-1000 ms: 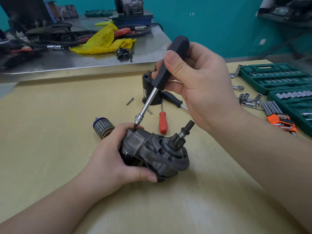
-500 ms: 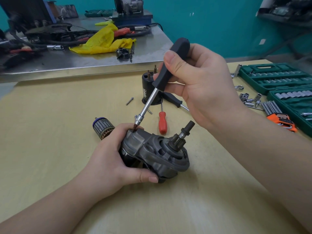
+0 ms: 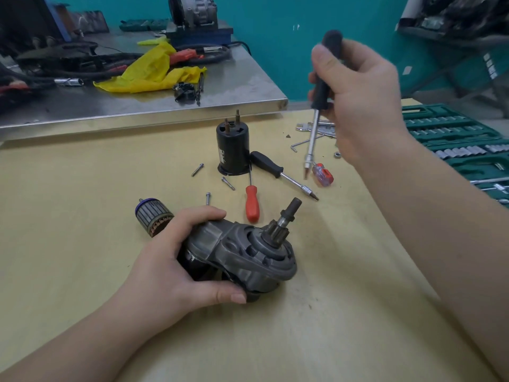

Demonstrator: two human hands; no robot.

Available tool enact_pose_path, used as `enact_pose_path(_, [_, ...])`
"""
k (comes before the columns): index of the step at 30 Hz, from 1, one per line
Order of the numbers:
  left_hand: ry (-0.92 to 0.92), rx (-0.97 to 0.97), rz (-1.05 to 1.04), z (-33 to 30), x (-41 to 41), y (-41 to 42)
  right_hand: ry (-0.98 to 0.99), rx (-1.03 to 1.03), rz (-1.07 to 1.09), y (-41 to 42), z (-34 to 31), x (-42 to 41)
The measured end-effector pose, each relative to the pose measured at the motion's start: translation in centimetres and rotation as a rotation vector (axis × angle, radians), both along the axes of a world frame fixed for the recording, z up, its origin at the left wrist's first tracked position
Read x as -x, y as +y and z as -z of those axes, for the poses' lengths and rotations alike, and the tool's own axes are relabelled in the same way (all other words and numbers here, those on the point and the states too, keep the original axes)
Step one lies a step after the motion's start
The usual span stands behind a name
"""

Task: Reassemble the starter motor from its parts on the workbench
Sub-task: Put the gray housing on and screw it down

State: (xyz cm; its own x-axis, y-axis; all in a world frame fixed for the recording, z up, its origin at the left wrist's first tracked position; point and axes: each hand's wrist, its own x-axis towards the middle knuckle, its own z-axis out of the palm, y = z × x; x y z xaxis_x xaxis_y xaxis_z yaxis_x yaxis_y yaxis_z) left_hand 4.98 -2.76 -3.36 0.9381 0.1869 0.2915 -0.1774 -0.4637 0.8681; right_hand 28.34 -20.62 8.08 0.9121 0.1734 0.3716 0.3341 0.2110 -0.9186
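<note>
Screwdriver (image 3: 321,86) lifted clear of housing (image 3: 248,252), right hand (image 3: 358,100) aloft.

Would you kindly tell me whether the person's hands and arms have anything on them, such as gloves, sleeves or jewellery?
Both hands, left and right, are bare: no gloves, rings or watch. Both forearms are uncovered as far as the frame shows, with no sleeves in view.
</note>
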Motion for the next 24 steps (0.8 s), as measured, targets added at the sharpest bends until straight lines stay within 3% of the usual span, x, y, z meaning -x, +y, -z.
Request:
enact_pose_path(10, [0.0,0.015,-0.004,-0.3,0.0,-0.2,0.103,0.804,-0.009,0.1,6.5,-5.4])
enact_pose_path(16, [0.008,0.014,-0.005,-0.1,0.0,-0.1,0.041,1.014,0.008,-0.1,7.5,-5.8])
enact_pose_path(24, [0.02,0.018,-0.011,-0.1,0.1,0.0,-0.239,1.294,0.073,0.1,8.5,-6.3])
